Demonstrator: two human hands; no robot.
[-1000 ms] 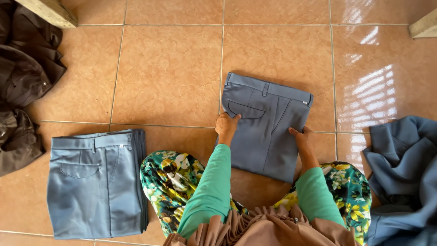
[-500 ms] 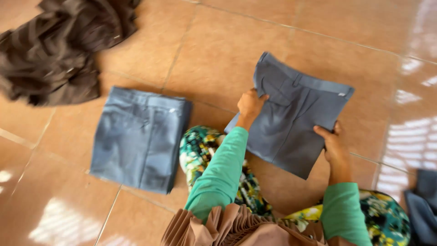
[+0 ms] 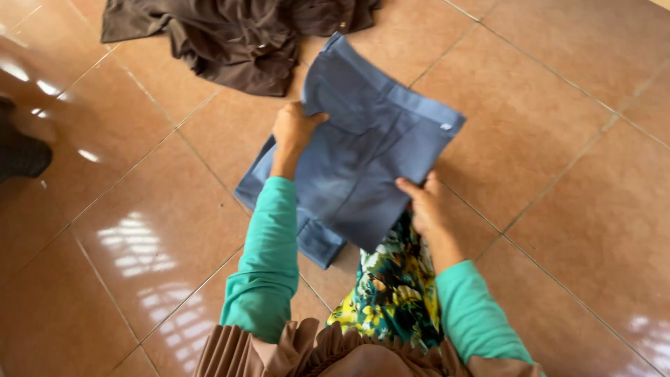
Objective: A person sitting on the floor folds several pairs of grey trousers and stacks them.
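Up off the tiles comes the folded blue-grey trousers (image 3: 370, 160), which half a second ago sat out to the right of the stack and now hang directly over the second folded pair (image 3: 279, 192), hiding most of it. Left hand (image 3: 293, 129) is clamped on the upper left edge, by the pocket seam, fingers curled over the cloth. Right hand (image 3: 426, 206) pinches the lower right edge, thumb on top, so the bundle spans the gap between both grips, waistband end pointing up and away. Below it, the pair underneath peeks out at the left and bottom corner on the tiled floor (image 3: 558, 174). Dark brown clothing (image 3: 230, 35) lies crumpled just beyond, near the top edge.
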